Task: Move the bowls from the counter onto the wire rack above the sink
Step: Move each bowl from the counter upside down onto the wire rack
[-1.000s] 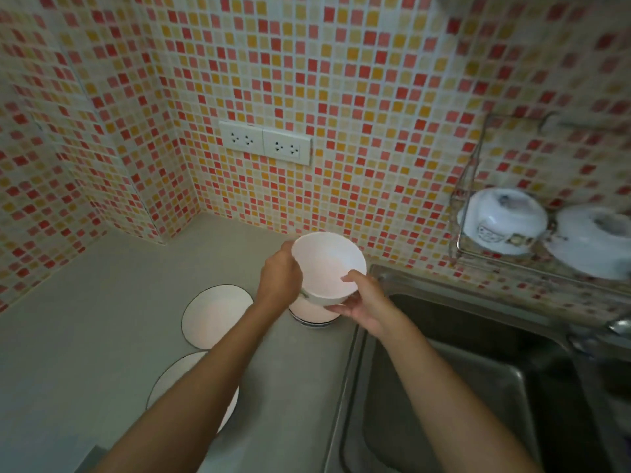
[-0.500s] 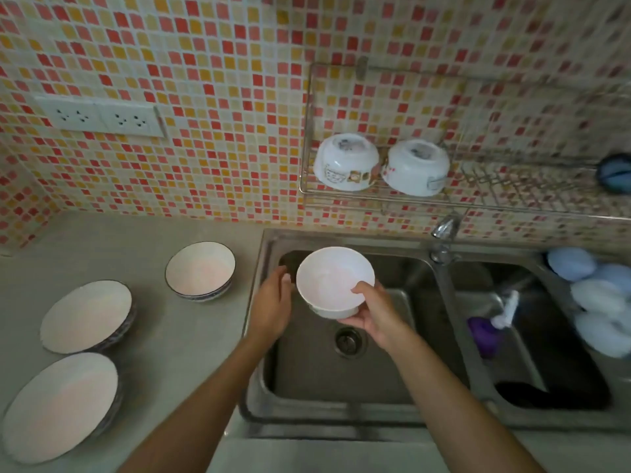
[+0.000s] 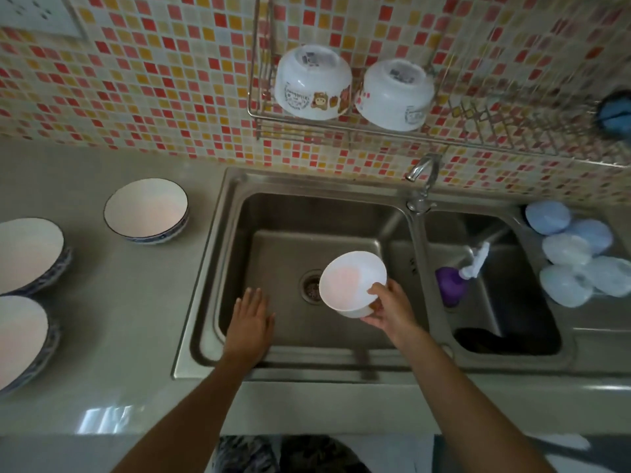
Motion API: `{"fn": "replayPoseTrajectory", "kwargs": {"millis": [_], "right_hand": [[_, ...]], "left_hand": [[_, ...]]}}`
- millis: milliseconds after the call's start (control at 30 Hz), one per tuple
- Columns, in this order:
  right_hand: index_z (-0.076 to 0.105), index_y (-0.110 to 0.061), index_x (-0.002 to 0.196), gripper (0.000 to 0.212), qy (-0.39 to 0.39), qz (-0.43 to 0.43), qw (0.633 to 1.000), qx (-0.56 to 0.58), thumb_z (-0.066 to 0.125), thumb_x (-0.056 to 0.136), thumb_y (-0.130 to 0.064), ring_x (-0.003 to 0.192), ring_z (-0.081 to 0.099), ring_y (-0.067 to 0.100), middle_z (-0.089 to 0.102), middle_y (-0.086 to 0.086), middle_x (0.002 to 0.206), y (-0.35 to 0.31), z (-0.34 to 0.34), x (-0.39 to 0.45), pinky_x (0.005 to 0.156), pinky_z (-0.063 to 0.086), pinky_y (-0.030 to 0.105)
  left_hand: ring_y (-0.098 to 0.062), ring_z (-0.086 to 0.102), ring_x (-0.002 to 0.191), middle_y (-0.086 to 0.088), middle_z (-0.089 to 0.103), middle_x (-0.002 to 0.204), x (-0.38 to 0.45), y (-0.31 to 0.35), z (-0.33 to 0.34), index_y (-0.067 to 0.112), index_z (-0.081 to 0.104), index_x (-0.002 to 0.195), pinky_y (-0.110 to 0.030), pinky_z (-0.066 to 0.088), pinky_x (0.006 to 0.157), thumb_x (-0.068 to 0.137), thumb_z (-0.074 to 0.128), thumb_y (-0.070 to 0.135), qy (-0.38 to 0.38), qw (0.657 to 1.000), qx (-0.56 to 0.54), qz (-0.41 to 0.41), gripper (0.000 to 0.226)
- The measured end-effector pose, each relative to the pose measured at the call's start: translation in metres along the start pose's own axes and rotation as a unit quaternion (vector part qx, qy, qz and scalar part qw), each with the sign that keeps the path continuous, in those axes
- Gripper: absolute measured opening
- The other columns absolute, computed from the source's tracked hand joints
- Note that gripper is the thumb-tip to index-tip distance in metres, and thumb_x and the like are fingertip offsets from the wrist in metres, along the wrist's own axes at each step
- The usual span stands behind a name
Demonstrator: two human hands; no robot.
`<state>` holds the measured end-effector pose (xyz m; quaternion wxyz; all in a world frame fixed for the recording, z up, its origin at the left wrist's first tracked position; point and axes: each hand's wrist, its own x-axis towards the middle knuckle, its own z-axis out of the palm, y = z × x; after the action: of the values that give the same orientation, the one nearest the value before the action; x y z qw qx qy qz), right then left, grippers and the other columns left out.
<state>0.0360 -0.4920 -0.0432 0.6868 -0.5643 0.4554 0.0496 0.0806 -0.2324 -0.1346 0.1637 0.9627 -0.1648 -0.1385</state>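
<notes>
The right hand grips a plain white bowl by its rim over the steel sink basin. The left hand hangs flat, fingers spread, holding nothing. Two upturned white bowls fill the left end of the wire wall rack; a chrome tap stands beneath it. A blue-rimmed bowl sits on the grey counter.

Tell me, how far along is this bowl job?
Partway. Two white bowls already sit upside down on the wire rack. A third white bowl is in the right hand over the sink; the left hand is empty. One bowl and two dish stacks remain on the counter.
</notes>
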Motion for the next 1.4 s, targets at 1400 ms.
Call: {"fn": "replayPoseTrajectory", "kwargs": {"millis": [1400], "right_hand": [[0.039, -0.006, 0.136, 0.092, 0.056, -0.551, 0.498, -0.667, 0.086, 0.057, -0.004, 0.123, 0.050, 0.039, 0.042, 0.022, 0.127, 0.053, 0.012, 0.024, 0.104, 0.039, 0.063]], "left_hand": [[-0.020, 0.007, 0.146, -0.010, 0.017, 0.157, -0.010, -0.006, 0.012, 0.007, 0.022, 0.148, -0.030, -0.003, 0.116, 0.094, 0.010, 0.048, 0.039, 0.998, -0.025, -0.030, 0.068]]}}
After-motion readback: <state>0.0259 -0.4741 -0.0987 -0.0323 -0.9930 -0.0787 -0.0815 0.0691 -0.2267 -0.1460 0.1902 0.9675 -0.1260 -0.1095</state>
